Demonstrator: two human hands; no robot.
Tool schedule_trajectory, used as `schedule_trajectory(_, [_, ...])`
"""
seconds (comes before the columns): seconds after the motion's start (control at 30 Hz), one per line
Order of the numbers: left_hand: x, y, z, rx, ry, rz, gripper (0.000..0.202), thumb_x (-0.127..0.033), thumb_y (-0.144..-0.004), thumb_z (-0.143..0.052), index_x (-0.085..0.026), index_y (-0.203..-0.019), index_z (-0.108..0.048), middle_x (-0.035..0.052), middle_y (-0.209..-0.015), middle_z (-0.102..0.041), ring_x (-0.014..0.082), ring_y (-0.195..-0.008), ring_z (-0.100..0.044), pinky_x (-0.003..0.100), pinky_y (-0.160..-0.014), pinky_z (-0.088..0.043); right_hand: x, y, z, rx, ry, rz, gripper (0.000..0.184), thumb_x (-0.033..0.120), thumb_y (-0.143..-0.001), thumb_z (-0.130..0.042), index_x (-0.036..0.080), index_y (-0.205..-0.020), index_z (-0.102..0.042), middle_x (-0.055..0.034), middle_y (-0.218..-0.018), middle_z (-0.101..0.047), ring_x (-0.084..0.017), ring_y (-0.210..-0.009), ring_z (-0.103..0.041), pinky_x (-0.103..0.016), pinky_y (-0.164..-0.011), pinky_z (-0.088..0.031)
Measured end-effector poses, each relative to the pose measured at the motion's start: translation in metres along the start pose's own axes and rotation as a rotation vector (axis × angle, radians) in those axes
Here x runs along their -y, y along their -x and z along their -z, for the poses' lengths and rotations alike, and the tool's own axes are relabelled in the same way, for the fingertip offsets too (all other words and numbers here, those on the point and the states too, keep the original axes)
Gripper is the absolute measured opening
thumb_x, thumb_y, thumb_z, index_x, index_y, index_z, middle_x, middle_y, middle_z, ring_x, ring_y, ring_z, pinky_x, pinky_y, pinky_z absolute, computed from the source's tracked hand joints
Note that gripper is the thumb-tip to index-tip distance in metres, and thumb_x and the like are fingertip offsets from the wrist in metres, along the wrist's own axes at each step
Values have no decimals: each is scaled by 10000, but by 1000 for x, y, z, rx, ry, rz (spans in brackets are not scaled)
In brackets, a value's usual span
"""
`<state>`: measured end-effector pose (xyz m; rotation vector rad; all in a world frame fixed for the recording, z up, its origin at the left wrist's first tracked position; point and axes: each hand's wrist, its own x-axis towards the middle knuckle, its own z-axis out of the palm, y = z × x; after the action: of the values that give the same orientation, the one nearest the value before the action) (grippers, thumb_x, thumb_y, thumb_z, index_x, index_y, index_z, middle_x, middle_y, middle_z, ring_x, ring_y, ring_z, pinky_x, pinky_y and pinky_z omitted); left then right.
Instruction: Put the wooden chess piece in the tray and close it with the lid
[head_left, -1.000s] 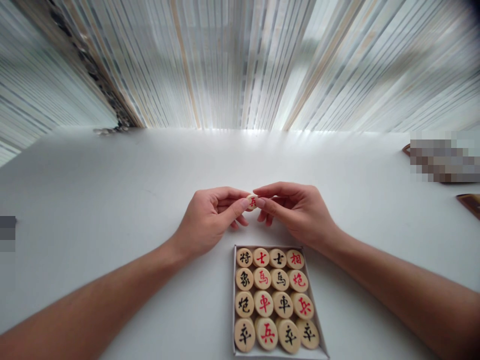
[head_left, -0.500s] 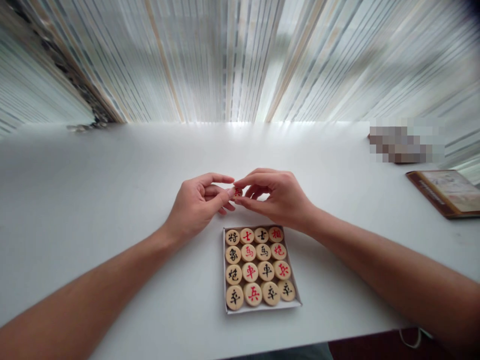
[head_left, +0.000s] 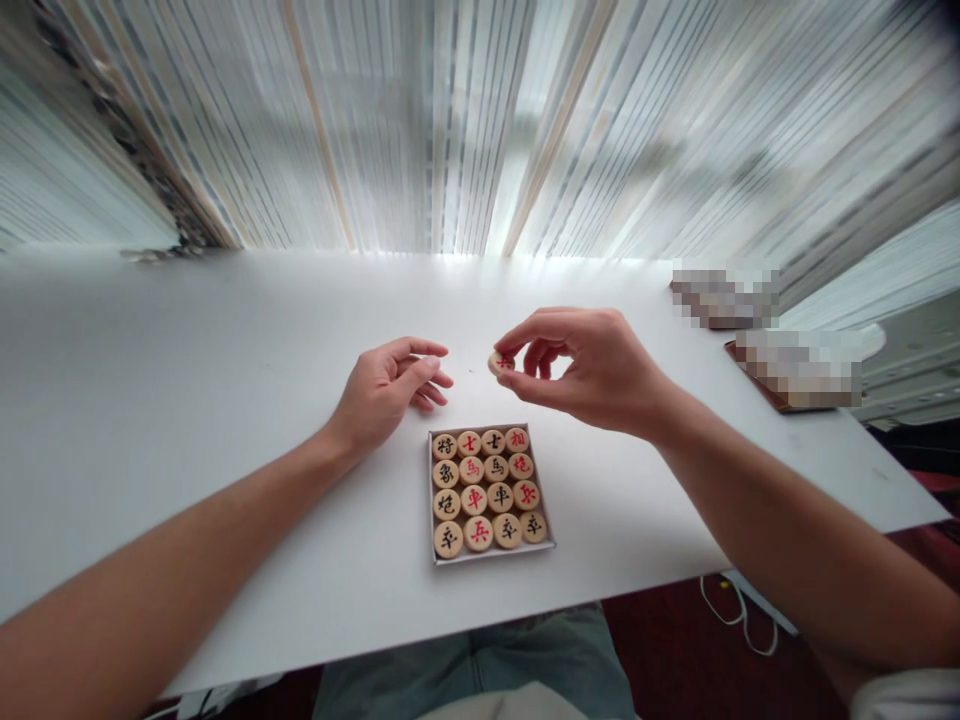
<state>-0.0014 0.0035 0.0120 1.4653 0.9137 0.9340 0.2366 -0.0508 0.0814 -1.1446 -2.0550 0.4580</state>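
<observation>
A small white box (head_left: 433,500) lies on the white table (head_left: 187,400), filled with several round wooden chess pieces (head_left: 487,490) marked in red and black. Just beyond it, my right hand (head_left: 585,370) pinches one round wooden piece (head_left: 500,362) with a red mark between thumb and forefinger, lifted a little above the table. My left hand (head_left: 386,385) rests on the table to the left of that piece, fingers loosely curled and apart, holding nothing.
A striped curtain hangs behind the table's far edge. Blurred-out items (head_left: 799,365) and a brown flat thing lie at the right end of the table. The near table edge runs just below the box; a white cable (head_left: 731,610) lies on the floor.
Both hands held the piece together before. My left hand has let go and drawn back to the left; my right hand keeps the piece and has moved slightly right. The view has pulled back.
</observation>
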Motion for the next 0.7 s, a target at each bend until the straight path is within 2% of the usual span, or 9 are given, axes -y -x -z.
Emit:
schedule_trajectory(0.13, [2,-1,0,1,-6,-5,283,-343,-910,-712,-111,-1071,-729,80,-835,-784,181,-657,-746,295,-615,-597,15,28,18,61,52,-48,54,178,-867,-787,161,-918,-778,-28,-853,-762,-103,-642,-639,-248,-606,-531])
schedule_trajectory(0.27, [4,-2,0,-3,5,-8,254,-318,-898,-719,-113,-1048,-737,75,-814,-782,175,-643,-741,295,-613,-601,28,62,24,136,15,-121,62,234,-898,-785,190,-939,-770,-15,-851,-744,-104,-659,-621,-239,-605,-514])
schedule_trajectory(0.47, [7,-3,1,3,6,-10,219,-286,-892,-725,-120,-1033,-746,71,-807,-782,169,-640,-739,287,-612,-603,37,100,14,225,-32,-174,94,187,-902,-768,216,-991,-756,6,-846,-708,-93,-668,-590,-201,-596,-488])
schedule_trajectory(0.7, [6,-3,0,1,-2,-5,203,-259,-889,-726,-118,-1035,-744,68,-804,-784,161,-634,-734,274,-606,-601,33,113,-2,268,-7,-165,121,198,-907,-763,209,-1028,-757,-11,-908,-712,-89,-656,-555,-208,-607,-469])
